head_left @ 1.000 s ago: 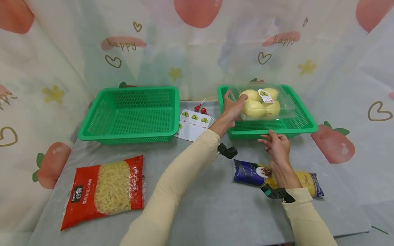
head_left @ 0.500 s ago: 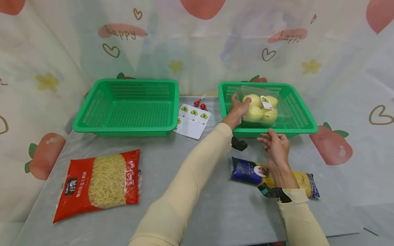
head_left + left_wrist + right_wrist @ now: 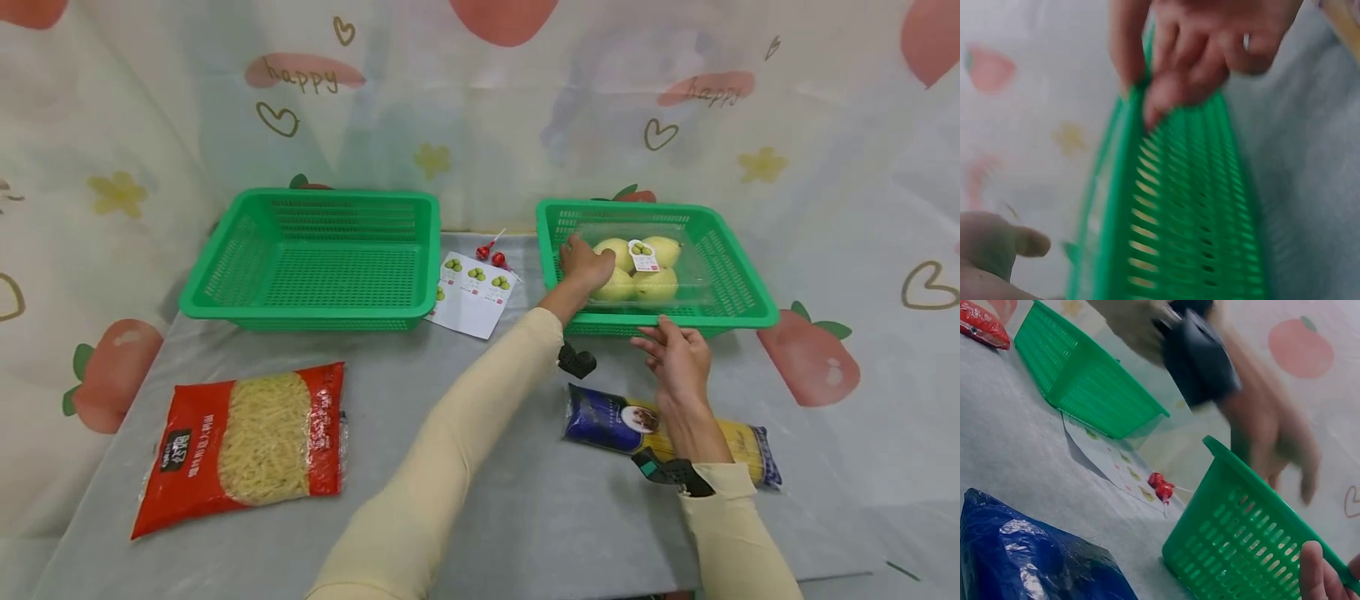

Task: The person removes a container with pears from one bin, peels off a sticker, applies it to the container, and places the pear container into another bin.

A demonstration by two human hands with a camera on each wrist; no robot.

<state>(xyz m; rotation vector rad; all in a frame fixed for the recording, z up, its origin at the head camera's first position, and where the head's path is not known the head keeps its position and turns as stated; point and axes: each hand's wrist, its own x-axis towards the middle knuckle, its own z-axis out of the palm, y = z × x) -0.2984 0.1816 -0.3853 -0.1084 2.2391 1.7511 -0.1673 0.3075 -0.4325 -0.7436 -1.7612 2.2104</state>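
Note:
A clear plastic box of pale yellow pears (image 3: 656,286) with a small label lies inside the right green basket (image 3: 757,287). At the left end of this box is my left hand (image 3: 587,265), thumb extended; its fingertips are partly hidden inside the basket. In the left wrist view its thumb (image 3: 1034,242) points out away from the box. My right hand (image 3: 681,354) pinches the front rim of the same basket, one finger (image 3: 1312,572) showing outside the wall in the right wrist view. Beneath the right wrist lies a blue and yellow pack of spaghetti (image 3: 607,419).
A second green basket (image 3: 311,313) stands at the back left. Between the baskets lie a sheet of pear stickers (image 3: 468,312) and two red lollipops (image 3: 483,251). A red bag of pasta (image 3: 262,442) lies front left. A printed curtain hangs behind the grey table (image 3: 525,517).
The pear box has gone down from above the basket to lie inside it. My left hand has come down with it, and its thumb has moved away from the box. The right hand stays on the rim.

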